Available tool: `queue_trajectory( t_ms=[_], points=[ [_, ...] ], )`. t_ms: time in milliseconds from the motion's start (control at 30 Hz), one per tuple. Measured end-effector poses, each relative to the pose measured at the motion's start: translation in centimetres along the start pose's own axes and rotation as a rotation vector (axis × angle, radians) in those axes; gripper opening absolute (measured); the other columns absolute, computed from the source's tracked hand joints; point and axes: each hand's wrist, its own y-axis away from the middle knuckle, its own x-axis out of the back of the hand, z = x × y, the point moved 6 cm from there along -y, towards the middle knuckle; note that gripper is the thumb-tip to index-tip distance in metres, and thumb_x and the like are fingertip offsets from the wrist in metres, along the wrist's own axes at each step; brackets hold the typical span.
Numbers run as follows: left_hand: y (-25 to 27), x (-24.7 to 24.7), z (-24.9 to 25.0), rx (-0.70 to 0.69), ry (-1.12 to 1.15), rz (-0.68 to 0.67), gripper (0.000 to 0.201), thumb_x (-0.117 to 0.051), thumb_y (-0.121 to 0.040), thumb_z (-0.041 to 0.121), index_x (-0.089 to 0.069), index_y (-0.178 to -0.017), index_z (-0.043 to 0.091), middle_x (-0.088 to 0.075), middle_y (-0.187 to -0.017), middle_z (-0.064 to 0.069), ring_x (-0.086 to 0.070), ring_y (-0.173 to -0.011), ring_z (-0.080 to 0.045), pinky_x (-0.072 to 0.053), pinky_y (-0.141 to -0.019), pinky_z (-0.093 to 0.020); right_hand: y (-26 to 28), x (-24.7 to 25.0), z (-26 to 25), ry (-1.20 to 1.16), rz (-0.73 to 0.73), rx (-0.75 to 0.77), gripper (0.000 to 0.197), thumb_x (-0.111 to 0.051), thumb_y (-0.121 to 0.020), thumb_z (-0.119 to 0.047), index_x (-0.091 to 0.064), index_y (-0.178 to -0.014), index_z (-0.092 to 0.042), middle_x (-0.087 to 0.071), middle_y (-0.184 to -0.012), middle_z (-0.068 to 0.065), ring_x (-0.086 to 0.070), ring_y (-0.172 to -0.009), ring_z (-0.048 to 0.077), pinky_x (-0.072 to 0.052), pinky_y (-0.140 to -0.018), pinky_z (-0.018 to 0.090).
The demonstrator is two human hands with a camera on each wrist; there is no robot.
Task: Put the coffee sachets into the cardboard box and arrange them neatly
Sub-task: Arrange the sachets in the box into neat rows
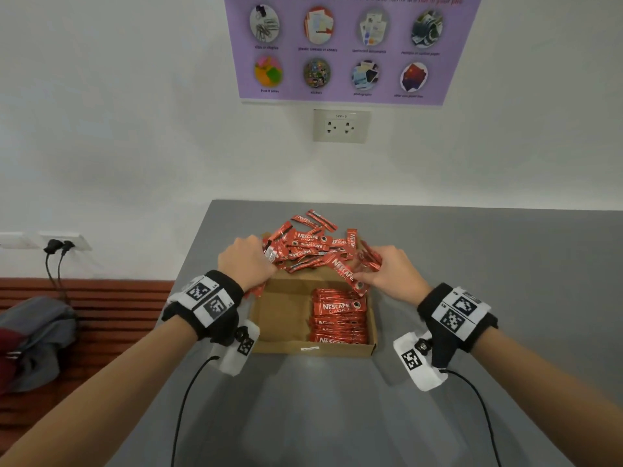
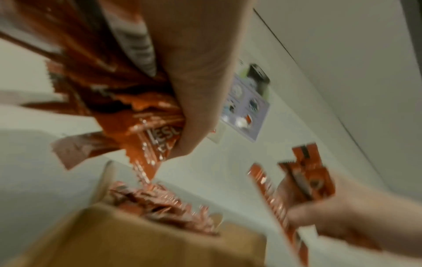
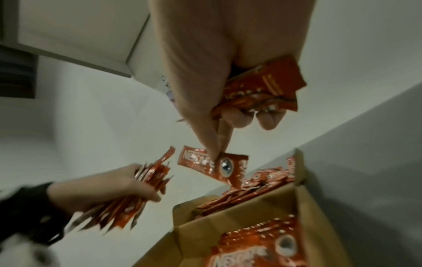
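Observation:
An open cardboard box (image 1: 286, 318) sits on the grey table, with a neat stack of red coffee sachets (image 1: 338, 315) along its right side. A loose pile of sachets (image 1: 310, 244) lies at the box's far end. My left hand (image 1: 247, 259) grips a fanned bundle of sachets (image 2: 128, 101) over the box's far left corner. My right hand (image 1: 387, 267) pinches a single sachet (image 3: 213, 165) between thumb and forefinger, and its other fingers clasp a few more sachets (image 3: 262, 86) against the palm.
The table's left edge (image 1: 188, 264) runs close beside the box. A bench with a grey bag (image 1: 37, 332) stands lower left. Wall sockets (image 1: 339, 126) and a purple poster (image 1: 350, 48) are behind. Cables trail from both wrists.

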Motion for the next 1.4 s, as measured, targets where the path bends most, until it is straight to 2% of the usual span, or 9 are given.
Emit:
queue_trajectory(
  t_ms=[133,300,400,600,767,967,1133,1267,1400],
  points=[
    [-1.4,1.1,-0.4,0.053,0.164,-0.032,0.016,-0.067,-0.077,0.022,-0.059,-0.083,0.009,-0.064,-0.076,-0.008,-0.059,-0.061,-0.018,-0.047,-0.054,-0.026,-1.9,-2.8,-3.5,0.263,-0.080,0.148,0.026,-0.069,-0.082,-0.012,-0.067,-0.108,-0.014,-0.068,-0.094,-0.002,-0.066,-0.072,0.009,-0.055,-0.067,0.020],
    [-1.3,-0.3,-2.7,0.175,0.223,-0.162,0.009,-0.062,-0.080,0.010,-0.054,-0.079,0.005,-0.059,-0.074,-0.009,-0.055,-0.060,-0.017,-0.044,-0.051,-0.022,-4.2,-7.9,-6.3,0.522,-0.173,0.227,0.007,-0.063,-0.085,-0.008,-0.064,-0.091,-0.007,-0.063,-0.084,0.004,-0.061,-0.072,0.018,-0.050,-0.061,0.025],
    [-1.1,-1.2,-2.9,0.197,0.225,-0.202,0.020,-0.064,-0.081,0.012,-0.049,-0.069,0.009,-0.053,-0.067,-0.004,-0.051,-0.058,-0.014,-0.038,-0.049,-0.021,-4.8,-10.4,-6.9,0.667,-0.243,0.288,0.001,-0.060,-0.084,-0.005,-0.061,-0.084,-0.005,-0.061,-0.080,0.006,-0.061,-0.074,0.023,-0.048,-0.061,0.031],
    [-1.0,-2.5,-3.3,0.203,0.182,-0.310,0.019,-0.066,-0.079,0.015,-0.051,-0.069,0.011,-0.056,-0.069,-0.004,-0.053,-0.060,-0.014,-0.039,-0.050,-0.021,-5.2,-12.2,-6.9,0.857,-0.332,0.300,0.011,-0.056,-0.085,-0.001,-0.059,-0.096,-0.002,-0.064,-0.094,0.013,-0.061,-0.087,0.030,-0.044,-0.064,0.033],
    [-0.6,-2.5,-3.5,0.198,0.147,-0.315,0.027,-0.067,-0.078,0.014,-0.044,-0.063,0.011,-0.049,-0.064,-0.002,-0.046,-0.057,-0.012,-0.034,-0.048,-0.020,-5.2,-12.5,-6.9,0.878,-0.354,0.289,0.009,-0.055,-0.085,0.000,-0.059,-0.093,-0.002,-0.064,-0.091,0.014,-0.061,-0.085,0.031,-0.045,-0.065,0.034],
    [-0.6,-2.9,-3.2,0.177,0.149,-0.351,0.020,-0.071,-0.076,0.015,-0.052,-0.074,0.010,-0.056,-0.070,-0.003,-0.055,-0.061,-0.014,-0.041,-0.051,-0.021,-5.5,-12.2,-6.6,0.912,-0.319,0.277,0.012,-0.053,-0.085,0.001,-0.059,-0.095,-0.003,-0.064,-0.095,0.013,-0.061,-0.088,0.030,-0.040,-0.064,0.032],
    [-0.4,-2.6,-3.0,0.172,0.124,-0.317,0.023,-0.069,-0.078,0.017,-0.048,-0.070,0.011,-0.055,-0.068,-0.003,-0.052,-0.057,-0.013,-0.040,-0.050,-0.021,-6.2,-11.6,-5.8,0.861,-0.323,0.221,0.007,-0.061,-0.085,-0.011,-0.056,-0.089,-0.008,-0.060,-0.086,0.006,-0.061,-0.085,0.025,-0.044,-0.063,0.031],
    [-0.6,-2.0,-3.2,0.148,0.111,-0.253,0.012,-0.064,-0.079,0.016,-0.054,-0.076,0.009,-0.061,-0.070,-0.004,-0.059,-0.059,-0.017,-0.050,-0.059,-0.027,-6.8,-8.4,-5.0,0.630,-0.241,0.125,0.026,-0.066,-0.084,-0.035,-0.057,-0.089,-0.011,-0.055,-0.074,-0.004,-0.058,-0.070,0.015,-0.051,-0.061,0.026],
    [-0.7,-1.8,-3.1,0.123,0.111,-0.187,0.009,-0.060,-0.082,0.016,-0.053,-0.077,0.011,-0.063,-0.073,-0.006,-0.064,-0.066,-0.021,-0.054,-0.065,-0.030,-6.0,-4.4,-1.8,0.578,-0.281,0.040,0.024,-0.070,-0.080,-0.027,-0.062,-0.095,-0.008,-0.066,-0.087,0.003,-0.063,-0.076,0.017,-0.055,-0.072,0.031]
  ],
)
